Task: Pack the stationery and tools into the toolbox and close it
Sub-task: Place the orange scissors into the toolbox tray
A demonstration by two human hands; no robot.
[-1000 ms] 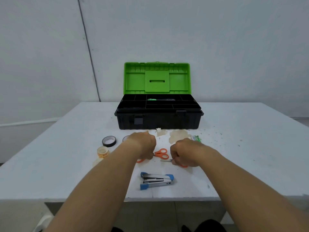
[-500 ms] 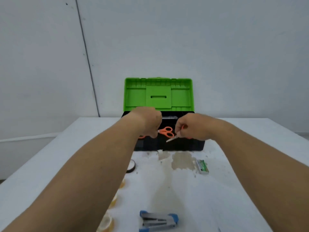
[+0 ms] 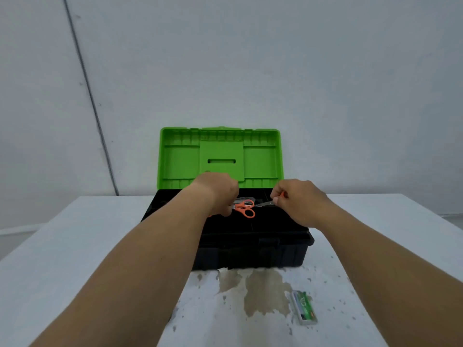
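Note:
The black toolbox (image 3: 250, 254) stands open on the white table, its green lid (image 3: 220, 156) upright behind it. Both hands hover over the box's top tray. My left hand (image 3: 218, 191) grips a pair of orange-handled scissors (image 3: 246, 209) by the blades, handles pointing right. My right hand (image 3: 298, 201) holds a second pair of scissors (image 3: 266, 203), its silver blade tip pointing left toward the first pair and a bit of orange handle showing by the fingers. Something grey lies in the tray behind the left hand, mostly hidden.
A small green and white box (image 3: 304, 307) lies on the table at the front right of the toolbox. The white table (image 3: 388, 246) has a brownish stain (image 3: 260, 289) in front of the box. A grey wall rises behind.
Both hands lifted a pair of scissors each from the table and carried them forward over the open toolbox tray. The view rose, so the tape rolls and stapler left the frame.

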